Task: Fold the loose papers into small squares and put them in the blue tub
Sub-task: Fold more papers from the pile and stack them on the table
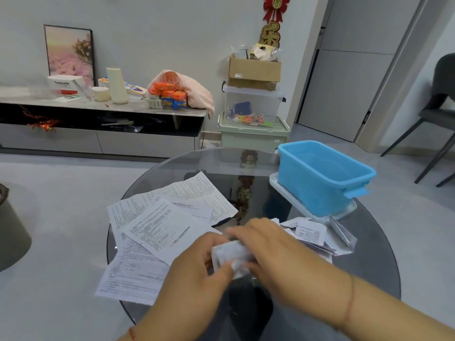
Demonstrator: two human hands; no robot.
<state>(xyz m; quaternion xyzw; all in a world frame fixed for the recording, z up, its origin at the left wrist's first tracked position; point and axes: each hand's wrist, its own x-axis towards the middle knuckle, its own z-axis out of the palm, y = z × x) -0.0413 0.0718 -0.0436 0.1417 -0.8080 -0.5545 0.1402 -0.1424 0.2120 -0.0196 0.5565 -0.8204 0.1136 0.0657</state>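
Note:
Both hands meet over the near middle of the round glass table (369,254). My left hand (194,269) and my right hand (273,247) together pinch a small folded paper (230,257), which is blurred. Several loose printed papers (157,230) lie spread on the table's left half. A smaller heap of paper pieces (311,233) lies just right of my right hand. The blue tub (320,190) stands open on a white lid (278,187) at the table's far right; nothing shows inside it.
Beyond the table stand a low TV cabinet (98,139) with clutter, stacked storage bins (253,124) topped by a cardboard box, and a dark chair (440,114) at the right. A dark round stool edge (9,230) sits at the left on the grey floor.

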